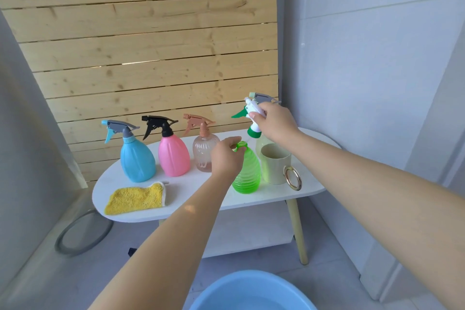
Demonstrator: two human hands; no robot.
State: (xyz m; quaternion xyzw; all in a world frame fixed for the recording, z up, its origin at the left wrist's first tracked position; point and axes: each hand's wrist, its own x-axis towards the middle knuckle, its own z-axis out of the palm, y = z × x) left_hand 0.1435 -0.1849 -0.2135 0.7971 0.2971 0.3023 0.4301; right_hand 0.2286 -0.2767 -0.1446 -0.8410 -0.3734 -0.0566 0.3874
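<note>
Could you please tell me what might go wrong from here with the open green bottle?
1. The green bottle stands uncapped, steadied only by the left hand at its neck; a nudge could tip it and spill any contents on the table.
2. The right hand holds the spray head just above the mug and the pale bottle behind it; lowering it carelessly might knock either over.
</note>
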